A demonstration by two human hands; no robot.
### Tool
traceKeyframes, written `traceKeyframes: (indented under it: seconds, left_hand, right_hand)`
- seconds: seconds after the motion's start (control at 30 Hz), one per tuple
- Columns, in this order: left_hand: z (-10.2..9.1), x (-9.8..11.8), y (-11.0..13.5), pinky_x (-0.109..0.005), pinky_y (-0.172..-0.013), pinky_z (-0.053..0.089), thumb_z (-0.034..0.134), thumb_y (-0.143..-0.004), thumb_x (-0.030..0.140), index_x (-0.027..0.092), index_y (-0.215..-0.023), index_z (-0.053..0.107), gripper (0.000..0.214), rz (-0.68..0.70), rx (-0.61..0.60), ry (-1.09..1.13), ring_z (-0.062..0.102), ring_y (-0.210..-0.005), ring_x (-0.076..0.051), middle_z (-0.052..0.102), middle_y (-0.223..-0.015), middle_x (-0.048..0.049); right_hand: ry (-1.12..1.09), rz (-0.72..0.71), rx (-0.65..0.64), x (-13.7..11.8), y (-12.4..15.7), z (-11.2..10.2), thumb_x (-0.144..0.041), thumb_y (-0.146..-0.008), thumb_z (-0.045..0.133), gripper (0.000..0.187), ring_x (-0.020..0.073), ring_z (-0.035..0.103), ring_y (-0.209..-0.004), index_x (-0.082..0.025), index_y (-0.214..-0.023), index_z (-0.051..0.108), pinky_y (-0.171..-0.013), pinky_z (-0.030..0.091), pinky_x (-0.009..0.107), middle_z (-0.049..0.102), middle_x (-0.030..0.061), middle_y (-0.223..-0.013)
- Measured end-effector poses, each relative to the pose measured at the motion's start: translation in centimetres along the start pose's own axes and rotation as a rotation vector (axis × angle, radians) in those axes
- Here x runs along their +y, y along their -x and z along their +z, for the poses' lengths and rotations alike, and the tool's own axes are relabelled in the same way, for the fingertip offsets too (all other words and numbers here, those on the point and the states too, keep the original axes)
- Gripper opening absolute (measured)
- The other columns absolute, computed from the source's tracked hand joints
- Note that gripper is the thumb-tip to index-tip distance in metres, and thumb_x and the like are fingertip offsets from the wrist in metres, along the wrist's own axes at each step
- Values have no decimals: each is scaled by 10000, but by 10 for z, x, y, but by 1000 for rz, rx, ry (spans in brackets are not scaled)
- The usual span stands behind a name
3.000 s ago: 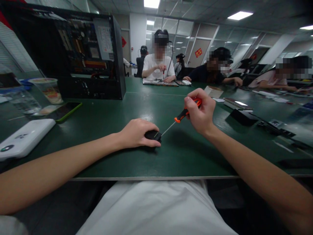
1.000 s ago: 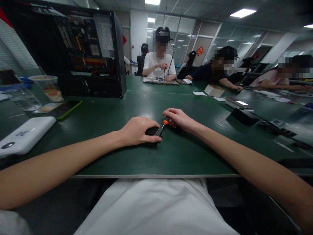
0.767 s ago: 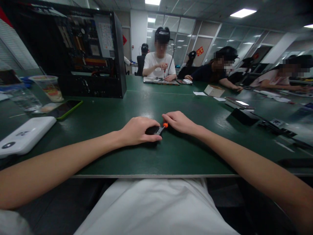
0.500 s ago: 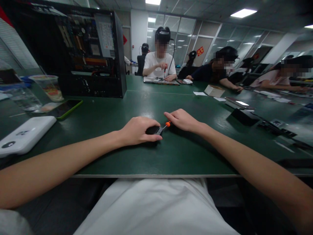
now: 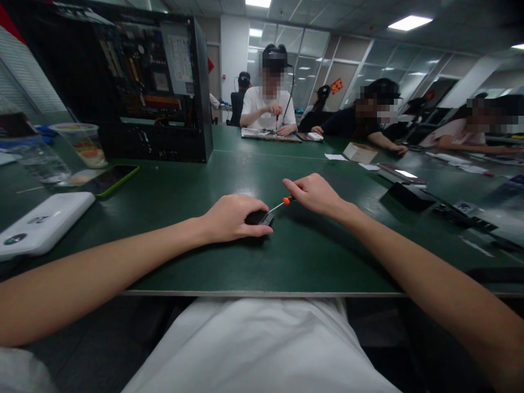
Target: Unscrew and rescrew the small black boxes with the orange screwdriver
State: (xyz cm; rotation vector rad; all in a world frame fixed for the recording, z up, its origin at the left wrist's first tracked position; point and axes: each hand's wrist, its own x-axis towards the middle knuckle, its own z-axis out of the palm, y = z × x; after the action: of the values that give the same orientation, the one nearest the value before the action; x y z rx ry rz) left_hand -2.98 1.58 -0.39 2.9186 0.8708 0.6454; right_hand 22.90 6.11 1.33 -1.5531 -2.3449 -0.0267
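Near the middle of the green table [image 5: 229, 267], my left hand [image 5: 229, 218] is closed round a small black block-like part [image 5: 257, 218], its thumb and fingers on opposite sides. The part's right end looks greyish; its kind is not clear. My right hand [image 5: 315, 194] grips a screwdriver [image 5: 287, 201] with an orange-and-black handle, mostly hidden by the fingers. Its thin metal shaft slants down to the left, and the tip is at the upper right edge of the black part. Whether the tip touches it I cannot tell.
An open computer case [image 5: 164, 93] stands at the back left. Left of me are a phone [image 5: 117, 181], a white power bank [image 5: 45, 225], a plastic cup [image 5: 84, 144] and a bottle [image 5: 39, 155]. Black parts [image 5: 409, 196] lie at right. A co-worker [image 5: 268, 106] sits opposite.
My right hand has moved up and to the right with the screwdriver, so more of the shaft shows. The tip has shifted from the part's end face to its upper edge. My left hand stays put.
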Motion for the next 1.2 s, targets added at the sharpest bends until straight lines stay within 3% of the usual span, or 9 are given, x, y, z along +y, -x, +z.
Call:
traceKeyframes:
  seconds: [0.23, 0.53, 0.73, 0.87, 1.1, 1.2]
  left_hand:
    - [0, -1, 0, -302, -767, 445, 562, -938, 622, 172, -1131, 690, 506, -21, -6, 8, 696, -926, -241, 758, -1039, -81]
    - [-3, -1, -2, -301, -798, 453, 611, -906, 622, 162, -1143, 689, 523, -23, -22, 55, 684, -951, -245, 745, -1057, -91]
    - [-26, -20, -1, -256, -781, 459, 727, -835, 568, 160, -1246, 666, 582, -41, -194, 263, 676, -935, -208, 733, -1097, -73]
    - [-45, -32, -1, -244, -759, 450, 753, -826, 512, 178, -1209, 704, 511, -106, -303, 352, 666, -889, -186, 739, -1031, -34]
    - [-44, -29, -1, -255, -766, 454, 800, -778, 489, 175, -1150, 737, 491, -148, -283, 422, 660, -843, -175, 749, -968, -22]
    - [-42, -27, -1, -256, -761, 456, 800, -776, 483, 173, -1135, 742, 478, -139, -263, 407, 659, -834, -174, 749, -965, -23]
  right_hand:
    - [-40, -92, -183, -13, 6, 15, -609, -1026, 226, 701, 123, 479, -576, -163, -624, 588, -623, 292, 273, 605, 71, -639]
    - [41, -19, -188, -13, 5, 3, -647, -1011, 224, 726, 150, 490, -602, -156, -651, 621, -611, 272, 287, 615, 99, -674]
    - [65, 5, -166, -18, 7, 0, -657, -1007, 214, 739, 162, 503, -629, -154, -679, 646, -613, 264, 293, 626, 107, -699]
    - [57, 4, -167, -21, 9, -1, -665, -1006, 210, 749, 155, 489, -618, -153, -669, 639, -612, 262, 291, 611, 99, -680]
    - [-1, -239, -272, -24, 13, 5, -565, -1043, 240, 661, 124, 489, -589, -157, -783, 690, -633, 271, 272, 640, 76, -694]
    - [-5, -260, -285, -22, 12, 5, -554, -1047, 235, 667, 120, 491, -580, -159, -780, 700, -634, 274, 271, 645, 74, -690]
